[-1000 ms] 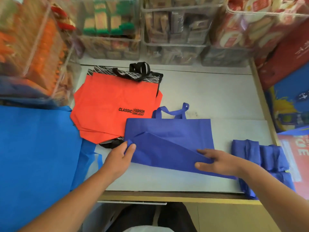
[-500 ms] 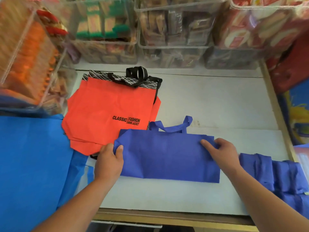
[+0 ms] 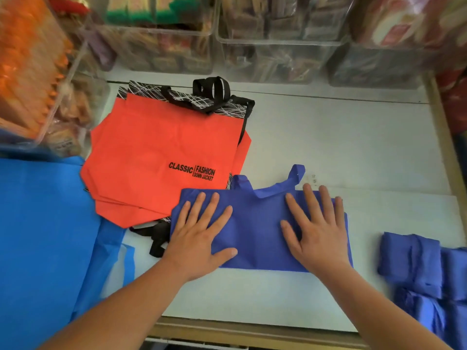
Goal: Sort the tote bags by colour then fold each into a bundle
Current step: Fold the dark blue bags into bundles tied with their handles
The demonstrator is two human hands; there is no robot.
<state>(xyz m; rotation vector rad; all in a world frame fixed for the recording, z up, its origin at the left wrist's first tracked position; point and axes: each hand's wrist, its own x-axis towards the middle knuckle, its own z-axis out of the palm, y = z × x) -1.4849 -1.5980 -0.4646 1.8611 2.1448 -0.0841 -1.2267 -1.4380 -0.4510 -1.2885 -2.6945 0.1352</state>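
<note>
Two hands lie flat on one dark blue bag (image 3: 255,223), near the front edge of the white table (image 3: 341,137). The left hand (image 3: 199,238) presses the bag's left side and the right hand (image 3: 318,231) presses its right side. All the fingers are straight and spread, so neither hand grips anything. The bag is folded into a wide strip, and one handle loop sticks out at the top. To the right sit dark blue bundles (image 3: 414,261), at least three, but the picture's edge cuts them off. To the left lies light blue cloth (image 3: 45,236), also cut off, so I cannot count the bags there. Farther back is a pile of orange bags (image 3: 164,152). The top one says "CLASSIC | FASHION DOWN JACKET". A few edges peek out under it, too hard to count. A black bag with white lines (image 3: 202,102) is mostly hidden beneath. At the very back stand clear boxes (image 3: 278,46), blurry, with packets inside.
</note>
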